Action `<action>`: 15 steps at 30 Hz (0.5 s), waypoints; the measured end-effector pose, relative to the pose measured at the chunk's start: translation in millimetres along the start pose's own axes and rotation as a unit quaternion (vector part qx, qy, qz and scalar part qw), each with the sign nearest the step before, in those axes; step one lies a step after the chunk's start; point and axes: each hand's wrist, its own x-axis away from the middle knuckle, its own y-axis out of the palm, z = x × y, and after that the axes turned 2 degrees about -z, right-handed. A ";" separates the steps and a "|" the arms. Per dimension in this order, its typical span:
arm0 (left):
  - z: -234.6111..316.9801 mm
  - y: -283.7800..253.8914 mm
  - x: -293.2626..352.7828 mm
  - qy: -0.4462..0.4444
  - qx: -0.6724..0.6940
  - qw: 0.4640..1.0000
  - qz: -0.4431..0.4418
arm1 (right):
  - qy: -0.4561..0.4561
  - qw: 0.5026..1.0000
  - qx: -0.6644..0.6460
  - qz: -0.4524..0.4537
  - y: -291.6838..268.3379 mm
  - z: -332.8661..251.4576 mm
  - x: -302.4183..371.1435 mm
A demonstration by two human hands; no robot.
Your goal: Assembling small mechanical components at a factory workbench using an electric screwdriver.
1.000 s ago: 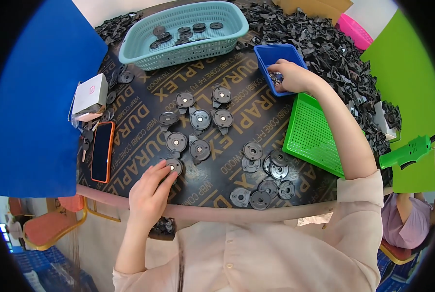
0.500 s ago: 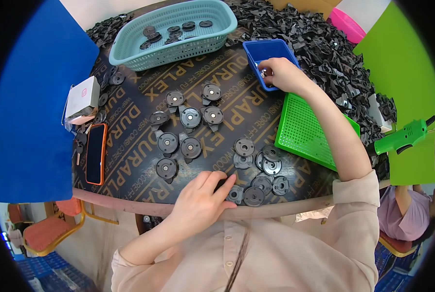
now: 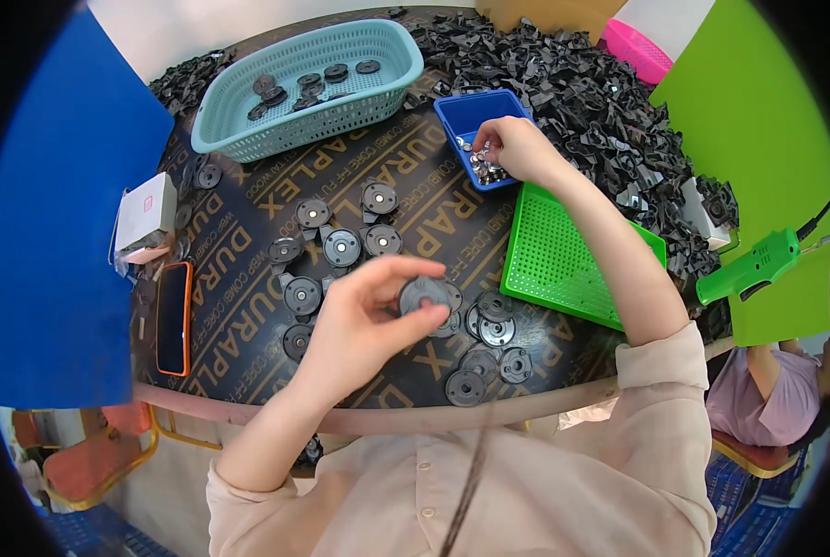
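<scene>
Raised above the near part of the table, my left hand grips a round dark grey plastic disc by its edge, between thumb and fingers. My right hand reaches into a blue bin, its fingertips closed together just over small shiny metal pieces. What those fingertips hold, if anything, is too small to make out. Left of my left hand lie several disc assemblies with pale metal centres. To its right sits a loose group of similar black discs with open centre holes.
A pale blue basket with several discs stands at the back left. Black parts are heaped along the far right. Beside my right forearm are a green perforated tray and a green power tool. A phone and white box lie left.
My left hand has lifted off the table edge, bringing up a disc. My right hand stays at the blue bin, its fingers slightly raised so more metal pieces show. The whole view has shifted slightly.
</scene>
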 end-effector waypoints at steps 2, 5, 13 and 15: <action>2.1 2.1 -13.4 -0.022 0.022 1.000 -0.003 | 0.009 0.999 -0.009 0.041 -2.9 -2.4 2.6; -6.2 9.6 -31.3 -0.075 0.077 0.994 -0.006 | 0.018 0.999 -0.021 0.040 -5.9 2.8 1.8; -34.5 5.9 -42.2 -0.129 0.219 0.967 -0.006 | 0.056 0.990 -0.128 -0.002 -11.3 2.6 5.6; -33.9 5.0 -41.5 -0.138 0.272 0.952 -0.007 | 0.055 0.991 -0.115 0.030 -11.8 5.0 5.1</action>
